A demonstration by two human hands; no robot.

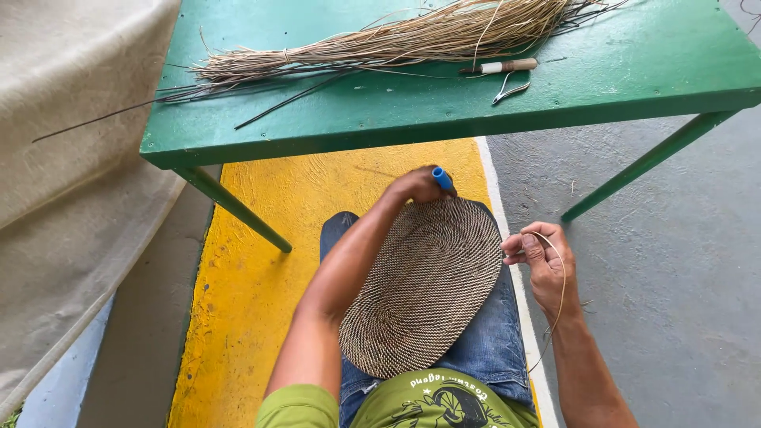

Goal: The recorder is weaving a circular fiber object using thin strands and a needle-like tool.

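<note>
Basketwork is taking shape on a seated person's lap: an oval coiled mat (424,285) is lying across the blue-jeaned thighs, tilted toward the camera. The left hand (416,186) is reaching over the mat's far rim, fingers closed around a blue-handled tool (441,177) that is touching the edge. The right hand (543,265) is waiting just beside the near-right rim, thumb and fingers pinched together on a thin fibre strand (560,293) that is looping down past the wrist.

Ahead, a bundle of dried fibres (396,40) is lying along the green tabletop (444,111), with a wooden-handled tool (499,67) and a small pair of metal snips (509,89) near it.

Risks appear modest. The strand looks thin and dry, so a sharp pull could probably snap it or slip it out of the pinch. The mat is resting unclamped on the lap, and pressure from the blue tool might shift it or push the point off line.
</note>
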